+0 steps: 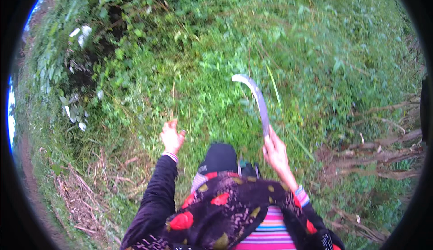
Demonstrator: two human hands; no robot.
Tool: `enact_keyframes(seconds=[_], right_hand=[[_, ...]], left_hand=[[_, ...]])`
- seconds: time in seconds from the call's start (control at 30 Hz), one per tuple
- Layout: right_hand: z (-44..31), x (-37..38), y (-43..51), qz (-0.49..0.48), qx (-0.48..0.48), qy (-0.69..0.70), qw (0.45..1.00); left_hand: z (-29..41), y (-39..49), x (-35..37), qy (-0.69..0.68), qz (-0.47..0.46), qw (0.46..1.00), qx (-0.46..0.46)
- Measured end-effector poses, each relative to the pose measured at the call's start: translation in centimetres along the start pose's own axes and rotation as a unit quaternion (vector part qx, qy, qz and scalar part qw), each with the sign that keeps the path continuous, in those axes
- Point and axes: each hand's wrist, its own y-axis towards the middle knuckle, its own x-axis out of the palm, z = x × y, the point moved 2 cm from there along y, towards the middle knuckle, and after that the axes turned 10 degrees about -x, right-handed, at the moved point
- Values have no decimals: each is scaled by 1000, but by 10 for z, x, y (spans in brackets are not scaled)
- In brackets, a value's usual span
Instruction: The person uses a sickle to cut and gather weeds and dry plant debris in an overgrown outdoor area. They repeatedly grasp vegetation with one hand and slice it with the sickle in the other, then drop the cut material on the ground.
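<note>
In my right hand [276, 152] is a sickle [259, 102], gripped at its lower end. Its curved metal blade points up and away from me, with the tip bending to the left. My fingers cover the handle. On the other side, my left hand [172, 137] reaches out over the grass, its thumb apart from its partly curled fingers. A thin dry stem [174, 92] rises just beyond those fingertips; I see no clear grip on it. Green grass and low weeds [216, 91] spread in front of both hands.
Denser leafy plants [101, 43] with pale leaves stand at the upper left. Dry stalks [79, 199] lie at the lower left, and brown branches [379, 162] lie at the right. A patterned scarf [233, 212] hangs over my front.
</note>
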Motion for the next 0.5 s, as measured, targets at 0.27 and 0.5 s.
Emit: enact_keyframes(seconds=[0.27, 0.5], right_hand=[[10, -13, 22, 54, 23, 1, 998], [23, 7, 46, 5, 3, -283, 959]], left_hand=[[-119, -19, 25, 31, -88, 980, -175], [-62, 78, 10, -51, -92, 989, -104]])
